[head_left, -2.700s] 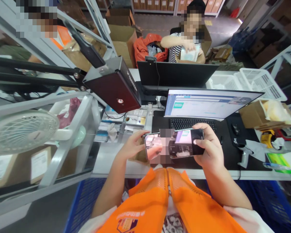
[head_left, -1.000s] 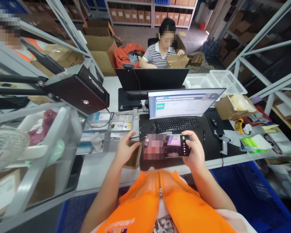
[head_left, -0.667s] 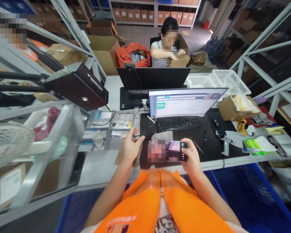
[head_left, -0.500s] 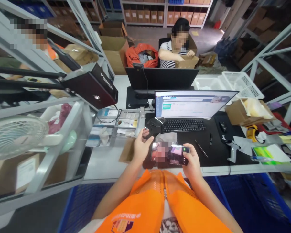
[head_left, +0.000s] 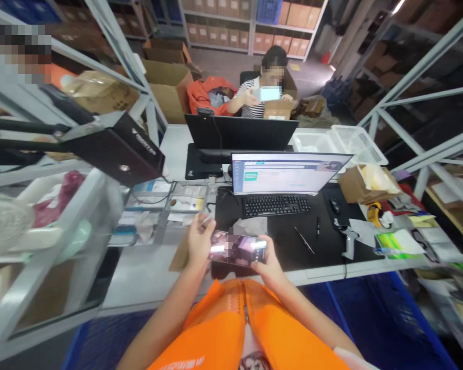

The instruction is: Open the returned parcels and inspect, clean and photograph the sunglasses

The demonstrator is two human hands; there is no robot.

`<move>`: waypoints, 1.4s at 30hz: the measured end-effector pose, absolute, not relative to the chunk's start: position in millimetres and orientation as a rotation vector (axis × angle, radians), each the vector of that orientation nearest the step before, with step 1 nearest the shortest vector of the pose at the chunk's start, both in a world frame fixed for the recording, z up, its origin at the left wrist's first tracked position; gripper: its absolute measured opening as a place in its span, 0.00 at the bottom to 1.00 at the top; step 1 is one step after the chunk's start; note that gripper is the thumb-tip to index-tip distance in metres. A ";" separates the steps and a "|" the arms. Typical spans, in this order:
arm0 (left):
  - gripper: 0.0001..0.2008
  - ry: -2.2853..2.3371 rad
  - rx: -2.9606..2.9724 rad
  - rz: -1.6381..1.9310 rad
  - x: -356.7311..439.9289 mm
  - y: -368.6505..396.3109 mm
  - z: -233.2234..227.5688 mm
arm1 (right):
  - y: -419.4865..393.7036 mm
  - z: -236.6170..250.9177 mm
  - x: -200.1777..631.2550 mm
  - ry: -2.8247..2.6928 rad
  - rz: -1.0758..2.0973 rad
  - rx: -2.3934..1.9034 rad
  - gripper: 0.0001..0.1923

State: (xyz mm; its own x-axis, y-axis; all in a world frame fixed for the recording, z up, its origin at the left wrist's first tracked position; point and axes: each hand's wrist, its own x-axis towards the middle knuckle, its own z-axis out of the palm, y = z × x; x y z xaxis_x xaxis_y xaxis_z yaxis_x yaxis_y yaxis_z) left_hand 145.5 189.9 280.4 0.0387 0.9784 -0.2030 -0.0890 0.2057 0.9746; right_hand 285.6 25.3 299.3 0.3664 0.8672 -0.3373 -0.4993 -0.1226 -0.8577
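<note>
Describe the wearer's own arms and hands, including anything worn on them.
The left hand and right hand are bare, without gloves, and the forearms are uncovered, with no cables or wristbands visible. A white sleeve shows on the right upper arm; the left sleeve is not in view. Over the torso is an orange vest with pale lettering.

“logi” on the near mouse mat and far mat
</note>
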 end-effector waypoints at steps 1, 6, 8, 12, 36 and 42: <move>0.29 1.218 1.009 1.084 142.1 195.0 280.8 | 26.7 301.1 285.0 -0.441 1.273 -1.191 0.39; 0.31 1.217 0.980 1.163 135.4 207.7 289.7 | 34.1 308.3 279.3 -0.560 1.357 -1.237 0.43; 0.31 1.202 0.971 1.184 137.6 204.7 296.5 | 36.8 309.4 276.9 -0.538 1.280 -1.267 0.36; 0.32 1.210 0.967 1.168 142.2 194.3 308.4 | 39.4 309.0 275.6 -0.484 1.077 -1.260 0.22; 0.33 1.038 0.997 1.249 127.6 216.5 298.6 | 78.9 348.2 292.4 -0.165 0.833 -1.204 0.12; 0.35 1.054 1.199 1.102 101.3 231.1 291.4 | 83.8 367.3 313.2 -0.163 0.788 -1.130 0.14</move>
